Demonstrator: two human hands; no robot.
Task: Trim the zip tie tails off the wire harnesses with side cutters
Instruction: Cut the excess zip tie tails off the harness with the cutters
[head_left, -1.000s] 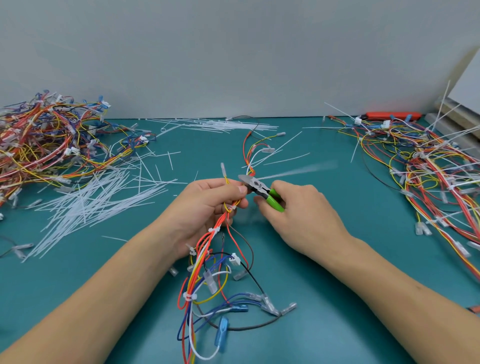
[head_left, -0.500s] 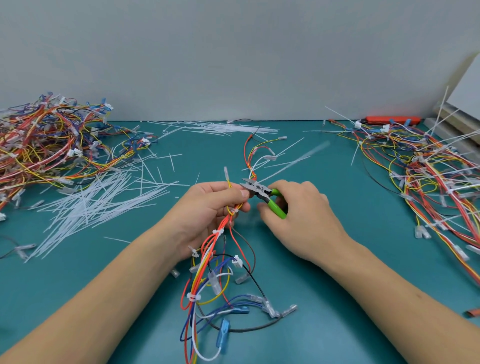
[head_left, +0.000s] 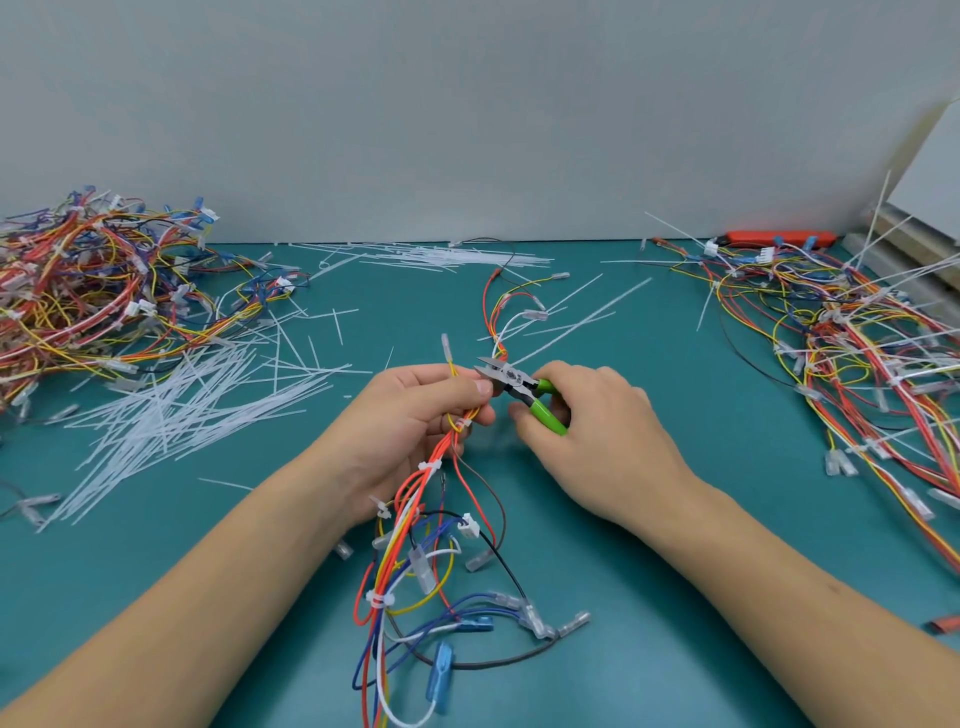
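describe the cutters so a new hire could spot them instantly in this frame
Start at the teal work mat and find the two bare hands meeting at its centre. The right hand grips small side cutters with bright green handles and steel jaws, their tip pointing left at the multicoloured wire harness held in the left hand. Nothing else nearby is green or metal-nosed; everything around is wire or white zip-tie offcuts.

no readable text, markings on the side cutters (head_left: 511, 383) too blurred to make out

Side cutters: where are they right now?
Head view, centre: the green-handled side cutters sit in the right hand, tips by the left hand's thumb.
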